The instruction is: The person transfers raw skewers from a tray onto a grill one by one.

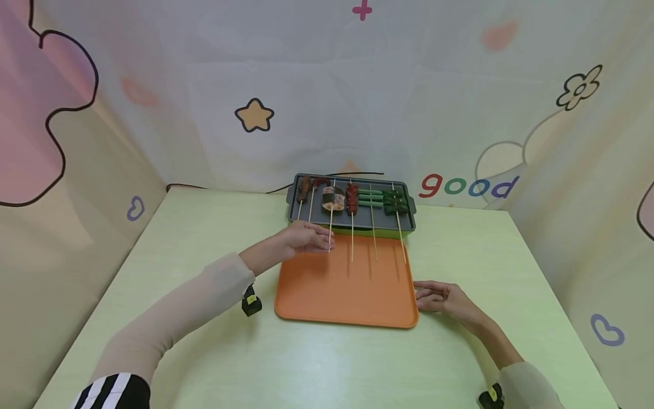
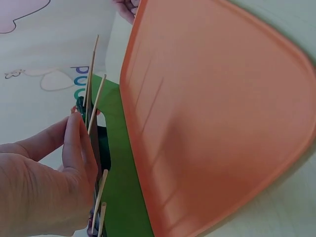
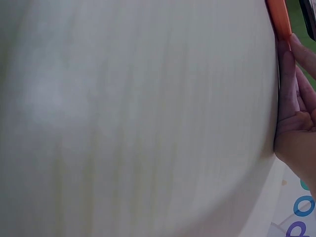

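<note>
My left hand [image 1: 308, 237] pinches the stick of a skewer with a fat, dark-banded pale roll [image 1: 333, 198] at its top. That roll is at the grey grill plate [image 1: 322, 221]; whether it touches the plate I cannot tell. In the left wrist view, the hand [image 2: 54, 182] hides most of the pinched stick. My right hand [image 1: 443, 297] holds the right edge of an orange tray [image 1: 347, 295], which lies before the grill. Seen from the right wrist, its thumb and fingers [image 3: 289, 79] meet at the tray's edge.
Other skewers lie across the grill: brown meat [image 1: 304, 189], a dark red curled piece [image 1: 321, 182], red meat chunks [image 1: 352, 199], green stalks [image 1: 370, 197] and green leafy pieces [image 1: 394, 203]. Several sticks overhang the tray. A patterned cloth [image 1: 306, 74] hangs behind the table [image 1: 327, 363].
</note>
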`<action>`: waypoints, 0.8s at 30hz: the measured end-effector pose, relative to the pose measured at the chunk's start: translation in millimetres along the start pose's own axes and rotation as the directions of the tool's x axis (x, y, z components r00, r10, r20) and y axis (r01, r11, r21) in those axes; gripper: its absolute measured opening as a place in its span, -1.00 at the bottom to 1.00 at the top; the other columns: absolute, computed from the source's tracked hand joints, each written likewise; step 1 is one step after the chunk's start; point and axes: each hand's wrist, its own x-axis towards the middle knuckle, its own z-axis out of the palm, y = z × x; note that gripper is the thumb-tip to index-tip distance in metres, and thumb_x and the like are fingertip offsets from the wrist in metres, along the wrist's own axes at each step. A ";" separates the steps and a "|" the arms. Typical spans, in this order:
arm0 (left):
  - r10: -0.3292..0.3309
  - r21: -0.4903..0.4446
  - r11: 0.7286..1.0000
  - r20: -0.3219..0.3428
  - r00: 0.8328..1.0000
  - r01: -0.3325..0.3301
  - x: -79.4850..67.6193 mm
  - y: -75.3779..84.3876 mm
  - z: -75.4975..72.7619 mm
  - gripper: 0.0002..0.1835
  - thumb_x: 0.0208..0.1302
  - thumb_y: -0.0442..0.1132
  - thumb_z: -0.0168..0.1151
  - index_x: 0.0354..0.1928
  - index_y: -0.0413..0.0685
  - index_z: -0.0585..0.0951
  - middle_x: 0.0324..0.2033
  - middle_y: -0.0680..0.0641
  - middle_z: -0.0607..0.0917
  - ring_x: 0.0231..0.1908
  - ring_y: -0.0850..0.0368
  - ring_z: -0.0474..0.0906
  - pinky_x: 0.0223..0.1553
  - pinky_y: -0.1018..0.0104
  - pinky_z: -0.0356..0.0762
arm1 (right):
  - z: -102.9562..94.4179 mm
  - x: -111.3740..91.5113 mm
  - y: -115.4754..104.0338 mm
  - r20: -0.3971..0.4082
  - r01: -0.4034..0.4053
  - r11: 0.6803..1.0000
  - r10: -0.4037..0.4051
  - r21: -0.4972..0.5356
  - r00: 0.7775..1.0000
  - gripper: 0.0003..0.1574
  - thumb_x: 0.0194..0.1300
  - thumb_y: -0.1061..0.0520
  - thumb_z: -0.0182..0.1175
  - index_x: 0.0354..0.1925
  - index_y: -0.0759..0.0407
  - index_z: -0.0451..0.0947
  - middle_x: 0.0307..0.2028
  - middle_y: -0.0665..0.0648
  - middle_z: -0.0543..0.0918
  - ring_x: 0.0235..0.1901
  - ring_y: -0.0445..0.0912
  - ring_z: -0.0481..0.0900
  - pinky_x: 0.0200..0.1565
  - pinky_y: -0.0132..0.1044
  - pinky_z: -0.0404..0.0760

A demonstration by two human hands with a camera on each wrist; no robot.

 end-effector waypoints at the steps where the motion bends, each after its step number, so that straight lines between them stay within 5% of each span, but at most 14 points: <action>1: -0.002 0.000 1.000 -0.004 1.000 0.002 1.4 0.5 -0.3 -0.48 0.32 -0.63 0.17 0.33 -0.46 0.47 0.03 -0.36 0.74 -0.34 0.14 0.76 0.34 -0.03 0.45 | 0.1 0.2 -0.1 0.001 0.000 1.000 0.000 0.003 1.000 -0.19 0.41 0.17 0.30 0.45 0.49 0.24 -0.03 0.00 0.72 -0.10 -0.32 0.71 -0.05 -0.47 0.66; 6: 0.032 0.056 0.998 -0.016 0.999 -0.031 4.3 -1.0 -1.9 -0.48 0.30 -0.63 0.19 0.32 -0.49 0.46 -0.38 -0.07 0.77 -0.33 0.14 0.77 0.30 -0.04 0.48 | 0.2 0.4 -0.9 0.004 -0.008 1.000 0.008 0.016 1.000 -0.18 0.41 0.18 0.30 0.45 0.51 0.23 -0.05 -0.05 0.72 -0.11 -0.33 0.70 -0.06 -0.47 0.66; 12: 0.139 0.208 0.970 -0.052 0.989 -0.126 2.2 -3.8 1.2 -0.47 0.26 -0.59 0.28 0.29 -0.49 0.49 -0.30 -0.15 0.80 -0.37 0.19 0.77 0.19 -0.04 0.59 | -0.8 -0.3 -1.0 0.003 -0.012 1.000 0.012 0.013 1.000 -0.19 0.41 0.19 0.29 0.45 0.51 0.23 -0.06 -0.07 0.72 -0.11 -0.34 0.70 -0.06 -0.47 0.65; 24: 0.244 0.339 0.920 -0.096 0.965 -0.199 3.5 -12.5 7.9 -0.50 0.22 -0.58 0.33 0.23 -0.49 0.54 -0.24 -0.27 0.80 -0.39 0.17 0.78 0.03 0.00 0.69 | -1.0 0.0 -0.8 0.012 0.000 1.000 0.000 0.018 1.000 -0.19 0.41 0.19 0.29 0.45 0.51 0.22 -0.05 -0.05 0.72 -0.10 -0.33 0.70 -0.04 -0.47 0.65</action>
